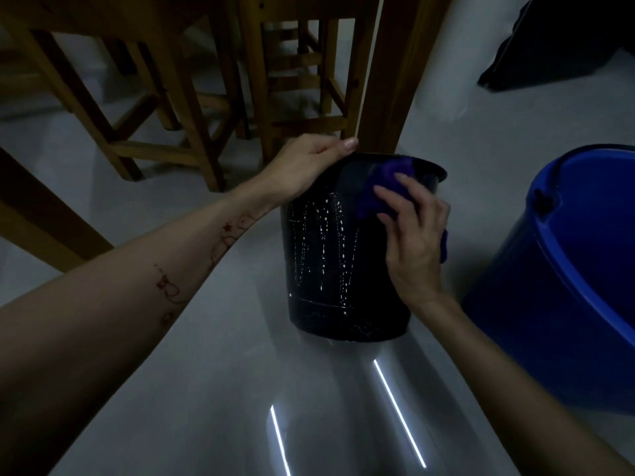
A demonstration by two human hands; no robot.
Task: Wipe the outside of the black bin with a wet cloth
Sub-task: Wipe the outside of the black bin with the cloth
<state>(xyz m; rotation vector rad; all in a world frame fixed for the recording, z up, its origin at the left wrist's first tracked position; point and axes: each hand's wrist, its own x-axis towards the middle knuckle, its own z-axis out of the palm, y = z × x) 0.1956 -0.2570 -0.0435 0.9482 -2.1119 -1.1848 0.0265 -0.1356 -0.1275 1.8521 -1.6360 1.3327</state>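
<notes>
Here the black bin (347,255) stands upright on the pale floor (213,389), just before a wooden table leg (395,73). The right hand (415,235) presses a purple cloth (381,187) against its upper side, fingers spread; the left hand (309,166) clasps the rim. A blue bucket (570,269) stands near on the right.

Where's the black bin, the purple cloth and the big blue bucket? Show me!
black bin (330,255), head view, on its dripping side wall.
purple cloth (369,197), head view, on the bunched part above the fingers.
blue bucket (584,255), head view, on its inner wall.
</notes>
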